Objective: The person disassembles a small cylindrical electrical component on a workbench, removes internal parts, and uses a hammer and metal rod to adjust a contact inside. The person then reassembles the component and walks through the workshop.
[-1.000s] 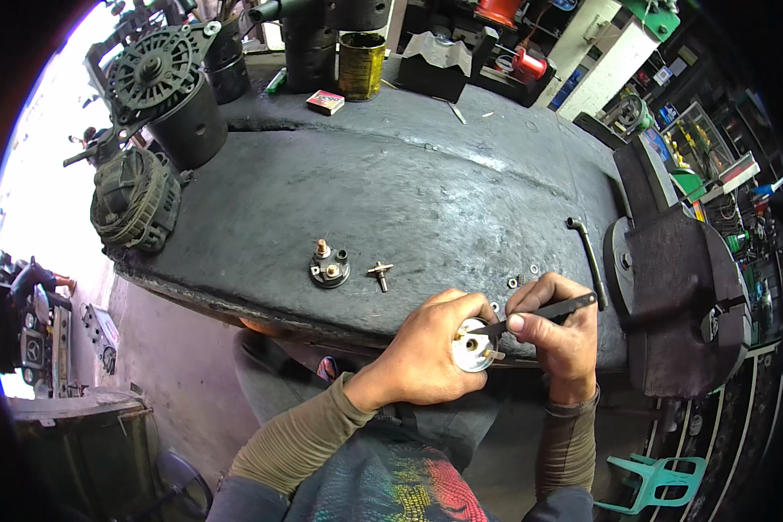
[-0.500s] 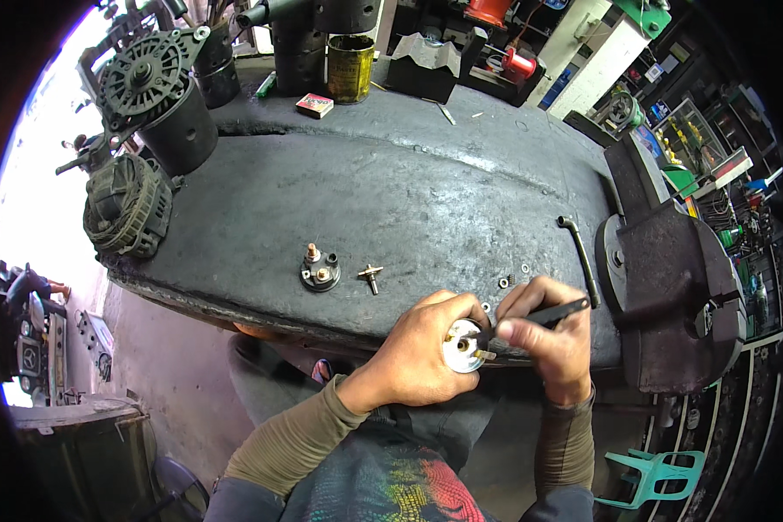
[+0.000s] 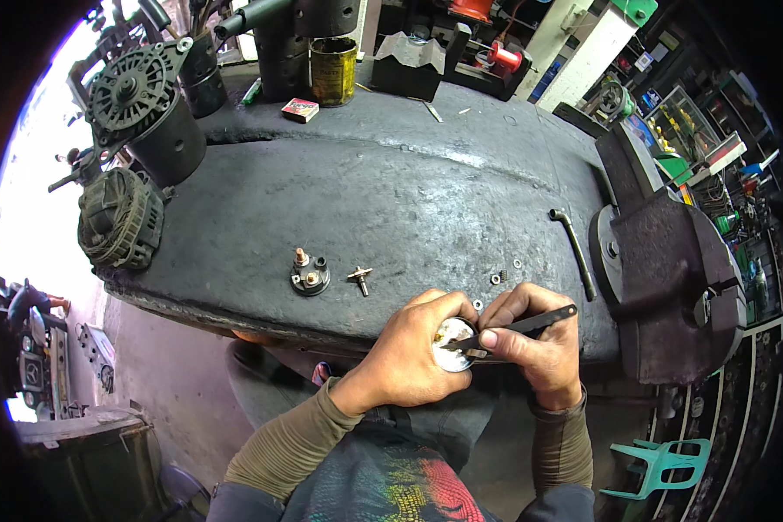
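My left hand is wrapped around a short round metal housing, its open, pale-rimmed end facing up and to the right. In my right hand, thumb and fingers pinch a flat black strip tool with a hole near its outer end. The tool's inner end reaches into the housing's open end, beside a small metal tab. On the bench to the left stand a black solenoid cap with copper studs and a small metal plunger with a crosspiece.
Small nuts and washers lie just beyond my hands. A bent socket wrench rests near the large vise at right. Alternators crowd the bench's left end. A matchbox and yellow can stand at the back.
The strip tool has dipped, its inner end now across the housing's open face. My right hand has moved slightly lower and closer to it. The whole view has shifted a little.
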The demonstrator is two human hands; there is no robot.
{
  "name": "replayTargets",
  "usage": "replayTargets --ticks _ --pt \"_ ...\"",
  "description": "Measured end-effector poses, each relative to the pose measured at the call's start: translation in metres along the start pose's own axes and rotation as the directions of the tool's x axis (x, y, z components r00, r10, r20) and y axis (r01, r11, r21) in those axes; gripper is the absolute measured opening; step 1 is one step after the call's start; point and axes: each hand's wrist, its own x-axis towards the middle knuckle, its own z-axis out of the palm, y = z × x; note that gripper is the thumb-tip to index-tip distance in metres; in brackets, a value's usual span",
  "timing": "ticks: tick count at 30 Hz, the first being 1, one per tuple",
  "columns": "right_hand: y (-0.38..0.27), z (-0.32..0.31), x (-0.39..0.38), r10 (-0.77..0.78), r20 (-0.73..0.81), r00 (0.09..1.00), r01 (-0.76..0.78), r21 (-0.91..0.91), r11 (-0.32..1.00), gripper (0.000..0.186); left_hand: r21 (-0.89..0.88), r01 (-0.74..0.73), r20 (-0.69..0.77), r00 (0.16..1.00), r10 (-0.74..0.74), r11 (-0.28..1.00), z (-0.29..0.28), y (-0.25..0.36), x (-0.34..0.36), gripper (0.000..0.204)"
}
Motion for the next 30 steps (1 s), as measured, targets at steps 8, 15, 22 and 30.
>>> replayTargets --ticks 8,15,22,30 --pt "-0.002 0.002 -0.003 0.002 -0.074 0.997 -0.003 -0.009 1.0 0.017 -0.001 0.031 0.005 1.0 -0.031 1.0 0.0 0.0 0.0 0.047" --pt "0.005 -0.003 -0.005 -0.004 -0.169 0.986 0.011 0.041 0.999 0.018 -0.022 0.023 -0.039 0.999 -0.024 0.999 0.003 -0.001 0.0 0.043" --pt "0.005 -0.017 -0.022 -0.105 -0.154 0.983 0.104 -0.014 0.994 0.016 0.081 0.026 -0.013 1.0 -0.025 0.996 0.006 0.006 0.002 0.043" --pt "0.007 -0.024 -0.019 -0.241 -0.051 0.969 0.241 0.003 0.97 0.019 0.15 0.036 -0.007 0.999 -0.035 0.988 0.006 0.013 0.006 0.043"
